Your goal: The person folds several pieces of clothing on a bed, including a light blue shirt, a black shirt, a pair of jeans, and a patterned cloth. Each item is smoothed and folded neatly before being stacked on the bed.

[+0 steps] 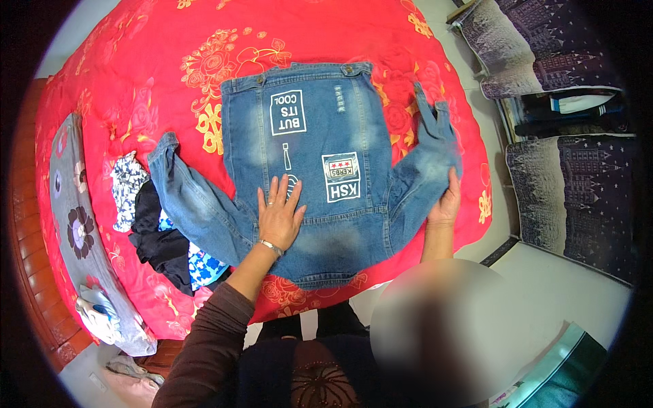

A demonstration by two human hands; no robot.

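A blue denim jacket (311,178) lies back side up before me, its collar (326,280) towards me and its buttoned waistband far off. White printed patches bearing writing mark its back. My left hand (279,211), with a ring and a bracelet, rests flat on the jacket's back, fingers apart. At the right, my right hand (446,201) grips the edge of the jacket's right-hand sleeve (426,168), whose cuff end is bunched beyond it. The left-hand sleeve (199,199) stretches out sideways, partly over a pile of clothes.
The jacket is on a bed with a red floral cover (316,30). Left of it lie black clothing (163,255), a patterned white garment (127,188) and a long grey flowered cloth (76,204). Patterned curtains (571,194) hang before shelves at the right. A blurred patch hides the lower right.
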